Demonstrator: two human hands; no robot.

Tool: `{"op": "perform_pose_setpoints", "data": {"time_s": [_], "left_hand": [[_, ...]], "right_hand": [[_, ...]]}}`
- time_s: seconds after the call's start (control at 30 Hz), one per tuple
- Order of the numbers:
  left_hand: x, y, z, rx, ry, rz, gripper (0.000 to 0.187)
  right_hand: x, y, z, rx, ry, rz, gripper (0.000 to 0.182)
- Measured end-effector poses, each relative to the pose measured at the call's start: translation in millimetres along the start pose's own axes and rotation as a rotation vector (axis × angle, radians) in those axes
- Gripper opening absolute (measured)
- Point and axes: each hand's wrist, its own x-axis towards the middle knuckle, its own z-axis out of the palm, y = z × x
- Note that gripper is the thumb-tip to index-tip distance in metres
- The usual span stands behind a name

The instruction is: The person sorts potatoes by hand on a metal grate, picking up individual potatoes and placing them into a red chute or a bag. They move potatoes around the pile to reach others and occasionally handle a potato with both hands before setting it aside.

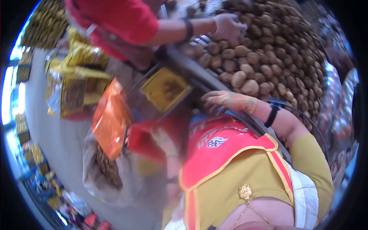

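Brown round walnuts (264,69) lie heaped over the sorting table, right up to its dark edge (214,78). My right hand (226,100) reaches over that edge beside the nearest walnuts, its fingers stretched out and holding nothing. Smeared by motion, my left hand (164,141) is low on the left, against a red cloth or bag (143,143); its fingers do not show clearly. Between my hands and the other person is a yellow-lined box (151,92) with some walnuts inside. An orange plastic bag (110,124) stands left of my left hand.
Across from me, a person in a red top (126,23) reaches a gloved hand (230,27) into the heap. An open sack (90,165) with brown pieces stands on the floor. Yellow boxes (73,92) are stacked at left; clear bags (331,92) stand at right.
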Motion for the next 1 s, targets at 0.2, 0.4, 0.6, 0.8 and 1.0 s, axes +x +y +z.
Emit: {"op": "perform_pose_setpoints", "data": {"time_s": [0.2, 0.4, 0.6, 0.8, 1.0], "left_hand": [[22, 148, 100, 0.214, -0.511, 0.953, 0.04], [-55, 228, 197, 0.178, -0.816, 1.56, 0.043], [-104, 239, 244, 0.523, -0.933, 1.379, 0.098], [-83, 246, 258, 0.639, -0.852, 1.297, 0.088], [-52, 260, 274, 0.705, -0.751, 1.157, 0.084]], "right_hand": [[-148, 82, -67, 0.198, 0.811, -0.499, 0.038], [-222, 233, -53, -0.788, 1.835, -0.262, 0.063], [-262, 310, -44, -1.013, 1.64, 0.085, 0.095], [-242, 267, -105, -1.259, 1.375, 0.007, 0.099], [-216, 255, -109, -1.202, 1.468, 0.042, 0.092]]}}
